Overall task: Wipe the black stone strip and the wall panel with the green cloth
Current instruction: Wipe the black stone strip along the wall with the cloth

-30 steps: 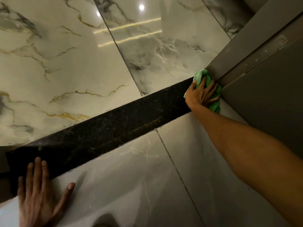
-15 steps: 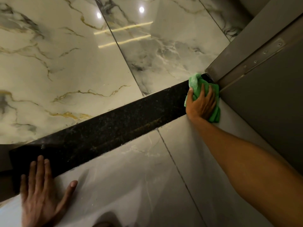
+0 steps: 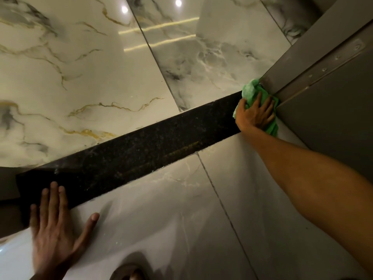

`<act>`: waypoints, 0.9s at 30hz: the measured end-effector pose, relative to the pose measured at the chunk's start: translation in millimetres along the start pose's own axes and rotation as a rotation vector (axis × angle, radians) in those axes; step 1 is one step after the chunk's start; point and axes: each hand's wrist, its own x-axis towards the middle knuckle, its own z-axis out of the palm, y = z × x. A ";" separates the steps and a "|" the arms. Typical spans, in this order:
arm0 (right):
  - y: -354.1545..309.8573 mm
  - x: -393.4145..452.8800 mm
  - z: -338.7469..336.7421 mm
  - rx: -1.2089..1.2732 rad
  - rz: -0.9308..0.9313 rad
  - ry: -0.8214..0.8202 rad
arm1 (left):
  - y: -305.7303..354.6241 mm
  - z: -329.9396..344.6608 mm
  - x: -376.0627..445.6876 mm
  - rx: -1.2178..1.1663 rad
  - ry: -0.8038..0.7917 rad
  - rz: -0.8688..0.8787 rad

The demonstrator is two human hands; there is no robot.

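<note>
Green cloth higher at strip's corner end under flat right hand; left hand flat, released; no writing.

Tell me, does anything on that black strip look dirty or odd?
Yes. The black stone strip carries a dull yellowish streak along its lower part and pale specks, with whitish crumbs along its lower edge by the tile joint. The right hand presses the green cloth at the strip's far end; the left hand rests flat.
</note>
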 end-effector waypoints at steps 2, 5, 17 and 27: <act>5.5 -0.6 -3.7 0.004 -0.046 -0.008 | -1.1 -0.1 -0.9 0.010 0.001 0.013; 15.5 -2.3 -7.7 -0.006 -0.129 -0.047 | -2.7 -0.2 -1.4 0.021 -0.003 0.034; -48.1 -102.2 6.6 -0.013 -0.693 -0.176 | 3.9 -9.3 -3.7 -0.018 -0.030 0.047; -119.3 -258.9 28.1 0.086 -1.031 -0.331 | 1.1 -5.5 -4.7 0.015 -0.003 0.059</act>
